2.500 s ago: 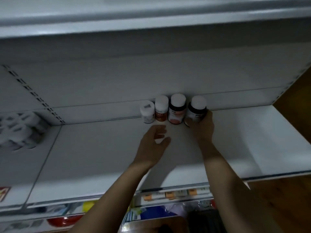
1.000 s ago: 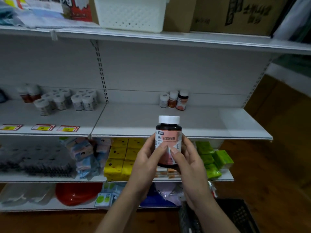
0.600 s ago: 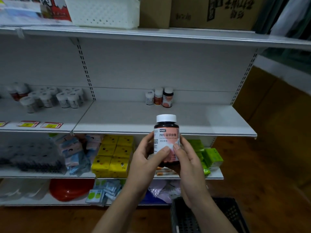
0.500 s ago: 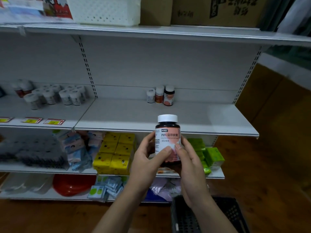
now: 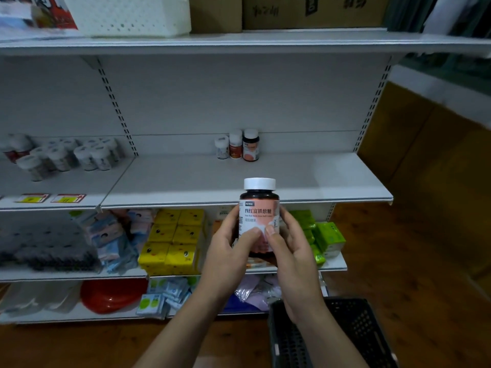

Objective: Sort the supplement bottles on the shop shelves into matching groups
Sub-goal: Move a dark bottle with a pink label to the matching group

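As if to read its label, the left hand [image 5: 228, 251] and right hand [image 5: 291, 252] clasp a bottle [image 5: 259, 208] upright, fingers [image 5: 252, 233] curled round it, before the shelf's [image 5: 186, 181] front edge.

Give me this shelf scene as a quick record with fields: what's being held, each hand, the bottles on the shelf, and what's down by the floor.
Held: dark supplement bottle, white cap, pink label, upright
Left hand: grips the bottle's left side, thumb on label
Right hand: grips its right side, thumb on label
Shelf behind: small white bottle, orange-label bottle, dark pink-label bottle, in a row at the back panel
Left bay: cluster of white-capped bottles
Floor: black basket
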Demonstrator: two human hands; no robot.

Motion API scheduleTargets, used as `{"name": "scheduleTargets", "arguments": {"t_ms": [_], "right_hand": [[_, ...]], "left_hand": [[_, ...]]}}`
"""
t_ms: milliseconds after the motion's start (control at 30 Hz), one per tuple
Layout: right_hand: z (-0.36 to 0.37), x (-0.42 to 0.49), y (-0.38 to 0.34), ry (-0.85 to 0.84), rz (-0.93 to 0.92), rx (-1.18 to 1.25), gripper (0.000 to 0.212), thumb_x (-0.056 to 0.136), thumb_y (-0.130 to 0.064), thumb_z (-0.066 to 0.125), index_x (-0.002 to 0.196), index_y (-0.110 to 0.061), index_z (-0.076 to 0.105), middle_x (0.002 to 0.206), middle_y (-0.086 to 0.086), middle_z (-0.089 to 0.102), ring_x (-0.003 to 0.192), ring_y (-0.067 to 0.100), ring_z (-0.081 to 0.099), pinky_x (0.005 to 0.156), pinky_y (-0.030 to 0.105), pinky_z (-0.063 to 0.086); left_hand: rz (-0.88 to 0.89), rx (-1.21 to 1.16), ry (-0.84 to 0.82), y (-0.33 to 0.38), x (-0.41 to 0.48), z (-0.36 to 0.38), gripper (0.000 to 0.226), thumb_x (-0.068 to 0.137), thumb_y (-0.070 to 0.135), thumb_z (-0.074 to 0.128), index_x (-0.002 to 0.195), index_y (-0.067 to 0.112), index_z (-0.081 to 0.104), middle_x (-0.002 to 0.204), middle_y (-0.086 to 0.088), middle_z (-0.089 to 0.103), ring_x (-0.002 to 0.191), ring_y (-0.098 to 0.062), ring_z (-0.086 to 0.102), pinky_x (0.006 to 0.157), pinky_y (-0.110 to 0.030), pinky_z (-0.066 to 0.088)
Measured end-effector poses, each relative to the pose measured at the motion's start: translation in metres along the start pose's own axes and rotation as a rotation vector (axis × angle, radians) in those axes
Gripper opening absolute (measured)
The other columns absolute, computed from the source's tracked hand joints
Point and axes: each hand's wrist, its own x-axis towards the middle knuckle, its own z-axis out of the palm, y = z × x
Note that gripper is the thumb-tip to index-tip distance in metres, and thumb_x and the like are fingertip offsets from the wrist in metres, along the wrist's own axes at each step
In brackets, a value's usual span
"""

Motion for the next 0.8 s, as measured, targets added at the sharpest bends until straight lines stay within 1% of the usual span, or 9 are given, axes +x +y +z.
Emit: {"name": "scheduleTargets", "arguments": {"t_ms": [167, 267, 333, 400, 467, 533, 667, 733, 800], "right_hand": [[-0.001, -0.004, -0.002, 0.016, -0.024, -0.002, 0.043, 0.076, -0.042, 0.061, 0.118, -0.048, 0.054, 0.109, -0.018, 0.070, 0.104, 0.004, 0.067, 0.084, 0.027, 0.056], [0.003, -0.004, -0.003, 0.023, -0.022, 0.009, 0.044, 0.079, -0.040, 0.060, 0.122, -0.044, 0.054, 0.108, -0.017, 0.071, 0.103, 0.005, 0.067, 0.083, 0.027, 0.056], [0.007, -0.003, -0.002, 0.021, -0.016, 0.012, 0.040, 0.088, -0.031, 0.058, 0.128, -0.040, 0.054, 0.108, -0.017, 0.071, 0.103, 0.005, 0.067, 0.083, 0.027, 0.056], [0.012, -0.001, 0.002, 0.019, 0.003, -0.003, 0.035, 0.095, -0.026, 0.053, 0.126, -0.043, 0.055, 0.111, -0.015, 0.070, 0.105, 0.008, 0.067, 0.087, 0.031, 0.056], [0.020, -0.001, 0.006, 0.012, 0.028, -0.020, 0.032, 0.097, -0.028, 0.049, 0.121, -0.048, 0.056, 0.117, -0.010, 0.068, 0.108, 0.011, 0.066, 0.092, 0.036, 0.054], [0.031, -0.001, 0.010, -0.031, 0.051, -0.029, 0.032, 0.098, -0.030, 0.047, 0.124, -0.046, 0.056, 0.121, -0.010, 0.067, 0.111, 0.011, 0.064, 0.095, 0.037, 0.053], [0.064, 0.000, 0.014, -0.098, 0.046, -0.058, 0.030, 0.097, -0.022, 0.050, 0.116, -0.044, 0.055, 0.104, -0.023, 0.070, 0.099, -0.002, 0.066, 0.078, 0.018, 0.054], [0.088, -0.001, 0.020, -0.129, 0.044, -0.088, 0.032, 0.094, -0.020, 0.056, 0.116, -0.042, 0.054, 0.107, -0.013, 0.071, 0.099, 0.001, 0.067, 0.078, 0.020, 0.054], [0.117, -0.005, 0.027, -0.171, 0.036, -0.118, 0.035, 0.090, -0.018, 0.062, 0.114, -0.043, 0.055, 0.109, -0.009, 0.071, 0.101, 0.006, 0.068, 0.081, 0.025, 0.055]], "left_hand": [[-0.001, -0.020, -0.027, 0.003, -0.002, 0.002, 0.043, 0.082, 0.033, 0.055, 0.125, 0.030, 0.057, 0.107, 0.007, 0.072, 0.098, -0.012, 0.069, 0.082, -0.032, 0.058], [0.005, -0.039, -0.025, 0.006, -0.004, -0.003, 0.051, 0.080, 0.035, 0.059, 0.131, 0.030, 0.052, 0.111, 0.006, 0.070, 0.102, -0.011, 0.068, 0.086, -0.035, 0.058], [0.009, -0.045, -0.017, 0.007, -0.005, -0.006, 0.055, 0.079, 0.036, 0.063, 0.133, 0.031, 0.050, 0.114, 0.006, 0.069, 0.105, -0.011, 0.067, 0.088, -0.037, 0.057], [0.013, -0.041, 0.001, 0.006, -0.005, -0.011, 0.057, 0.078, 0.037, 0.066, 0.133, 0.032, 0.050, 0.116, 0.007, 0.068, 0.107, -0.012, 0.065, 0.089, -0.038, 0.057], [0.025, -0.030, 0.037, 0.005, -0.006, -0.019, 0.058, 0.075, 0.041, 0.070, 0.130, 0.036, 0.051, 0.117, 0.008, 0.067, 0.109, -0.012, 0.064, 0.089, -0.038, 0.057], [0.037, -0.030, 0.078, 0.002, -0.008, -0.031, 0.059, 0.073, 0.042, 0.071, 0.128, 0.037, 0.052, 0.116, 0.008, 0.067, 0.109, -0.012, 0.065, 0.088, -0.036, 0.057], [0.033, -0.047, 0.117, 0.001, -0.015, -0.065, 0.045, 0.083, 0.030, 0.064, 0.126, 0.035, 0.053, 0.112, 0.008, 0.070, 0.104, -0.011, 0.066, 0.085, -0.032, 0.057], [0.027, -0.059, 0.123, -0.001, -0.020, -0.090, 0.034, 0.093, 0.020, 0.058, 0.122, 0.037, 0.056, 0.108, 0.009, 0.071, 0.101, -0.009, 0.067, 0.080, -0.024, 0.055], [0.000, -0.093, 0.156, -0.005, -0.026, -0.122, 0.041, 0.097, 0.015, 0.050, 0.133, 0.034, 0.051, 0.113, 0.011, 0.069, 0.103, -0.006, 0.066, 0.079, -0.020, 0.053]]}}
